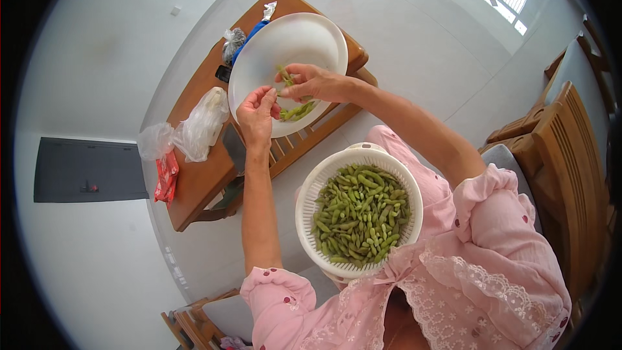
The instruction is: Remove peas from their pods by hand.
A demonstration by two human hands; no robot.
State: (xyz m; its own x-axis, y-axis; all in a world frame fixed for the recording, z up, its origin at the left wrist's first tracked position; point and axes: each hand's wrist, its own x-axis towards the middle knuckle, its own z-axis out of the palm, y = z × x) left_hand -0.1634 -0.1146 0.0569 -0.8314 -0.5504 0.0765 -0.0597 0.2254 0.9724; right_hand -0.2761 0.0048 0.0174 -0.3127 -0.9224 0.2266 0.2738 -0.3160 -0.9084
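Observation:
Both my hands are above a large white plastic basin [311, 26] on the wooden table. Green soybean pods [285, 76] are in my right hand [313, 82], some sticking up past the fingers. My left hand [256, 113] meets it at the fingertips, its thumb and forefinger pinched on a small green pod [278, 93] partly hidden by the fingers. More pods [297, 112] lie at the near side of the basin, just beyond my left hand. On my lap rests a round white slotted plastic basket [307, 204], holding a heap of green pods [362, 214].
Along the wooden table [206, 204] lie a white plastic bag [204, 126], a red packet [166, 177], a black object [223, 73] and a tied clear bag with dark contents [234, 43]. Blue material [250, 39] touches the basin. A wooden chair [559, 155] stands at right.

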